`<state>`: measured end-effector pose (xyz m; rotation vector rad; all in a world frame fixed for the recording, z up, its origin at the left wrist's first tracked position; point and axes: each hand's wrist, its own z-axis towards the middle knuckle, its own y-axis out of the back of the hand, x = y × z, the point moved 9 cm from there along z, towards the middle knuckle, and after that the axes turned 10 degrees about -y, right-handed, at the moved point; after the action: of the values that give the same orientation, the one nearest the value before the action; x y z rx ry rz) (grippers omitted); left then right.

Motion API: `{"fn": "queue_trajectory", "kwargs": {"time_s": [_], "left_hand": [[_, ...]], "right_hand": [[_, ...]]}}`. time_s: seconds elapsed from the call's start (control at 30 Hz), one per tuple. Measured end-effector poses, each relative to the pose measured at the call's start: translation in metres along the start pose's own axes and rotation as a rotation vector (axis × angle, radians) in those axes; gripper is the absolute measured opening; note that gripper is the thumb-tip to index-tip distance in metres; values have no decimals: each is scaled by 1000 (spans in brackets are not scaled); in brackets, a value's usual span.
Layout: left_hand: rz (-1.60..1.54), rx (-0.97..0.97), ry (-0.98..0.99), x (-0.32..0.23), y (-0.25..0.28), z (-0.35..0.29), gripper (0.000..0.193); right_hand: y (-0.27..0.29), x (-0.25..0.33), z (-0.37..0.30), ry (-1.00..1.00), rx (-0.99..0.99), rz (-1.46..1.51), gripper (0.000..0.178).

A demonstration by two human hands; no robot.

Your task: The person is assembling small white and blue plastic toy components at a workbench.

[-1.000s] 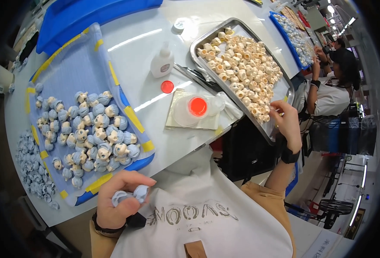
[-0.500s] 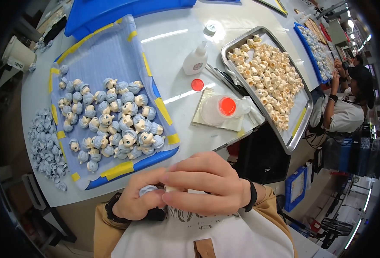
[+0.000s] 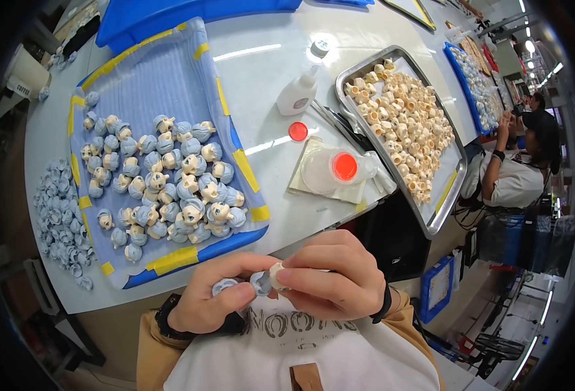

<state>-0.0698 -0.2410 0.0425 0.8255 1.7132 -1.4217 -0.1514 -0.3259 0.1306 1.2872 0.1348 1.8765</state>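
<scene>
My left hand [image 3: 206, 296] grips a pale blue doll hair piece [image 3: 261, 283] between thumb and fingertips. A second pale blue hair piece [image 3: 223, 285] is tucked in the same hand, by the base of the fingers. My right hand [image 3: 336, 277] pinches a small cream doll head [image 3: 278, 276] right against the first hair piece; fingers cover part of it. Both hands are close together in front of my apron. Beyond them a blue tray [image 3: 151, 85], lined and edged with yellow tape, holds many blue-haired doll heads [image 3: 190, 186].
Loose blue hair pieces [image 3: 63, 225] are heaped left of the tray. A metal tray [image 3: 365, 60] of cream heads [image 3: 401, 117] stands at right. Between them are a white squeeze bottle [image 3: 296, 93], a red cap [image 3: 298, 131] and a clear red-topped bottle [image 3: 326, 171]. Another person [image 3: 522, 163] sits far right.
My hands have opened out from each other a little, bringing the cream head and the front hair piece into sight. The view has shifted slightly.
</scene>
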Motion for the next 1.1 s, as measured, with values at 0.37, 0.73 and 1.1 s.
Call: {"fn": "queue_trajectory", "kwargs": {"time_s": [0.37,0.73,1.1], "left_hand": [[-34,-132,-148,1,19,-2,41],[58,-138,-55,-2,18,-2,48],[-34,-199,-148,-2,24,-1,48]], "right_hand": [[73,-53,20,-341,-169,-417,32],[59,-63,33,-339,0,-513,32],[61,-68,32,-308,-91,-444,25]]}}
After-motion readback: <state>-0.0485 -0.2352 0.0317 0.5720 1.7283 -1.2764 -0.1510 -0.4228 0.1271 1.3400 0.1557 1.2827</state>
